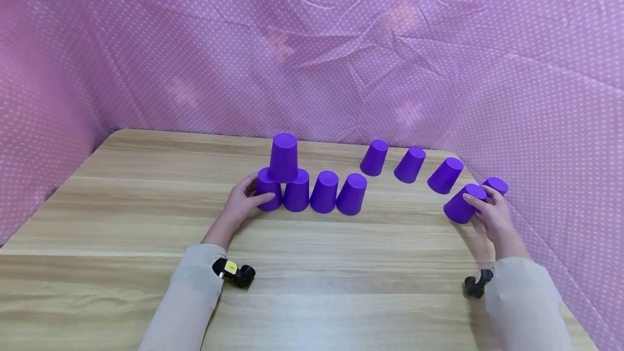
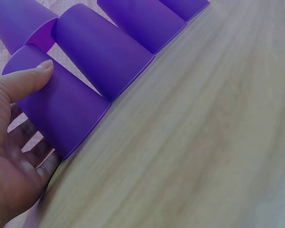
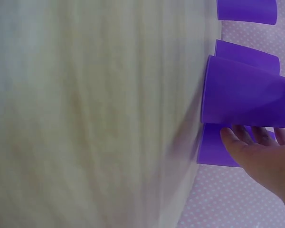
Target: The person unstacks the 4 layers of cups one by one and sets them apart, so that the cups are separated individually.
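Upside-down purple plastic cups stand on the wooden table. My left hand (image 1: 244, 199) holds the leftmost cup (image 1: 269, 202) of a near row, thumb on its front and fingers behind. Above it, one upper cup (image 1: 284, 158) straddles this cup and the neighbouring cup (image 1: 296, 194). Two more cups, a third cup (image 1: 324, 193) and a fourth cup (image 1: 351, 195), continue the row to the right. At the far right, my right hand (image 1: 494, 218) grips another cup (image 1: 458, 207), its thumb near the top and fingers behind. Partly hidden past that hand is a rear cup (image 1: 496, 184).
Behind the row, three spaced cups form a slanting line: a left one (image 1: 374, 158), a middle one (image 1: 409, 165) and a right one (image 1: 446, 176). Pink dotted cloth (image 1: 341, 69) hangs behind the table (image 1: 341, 286) and along its sides.
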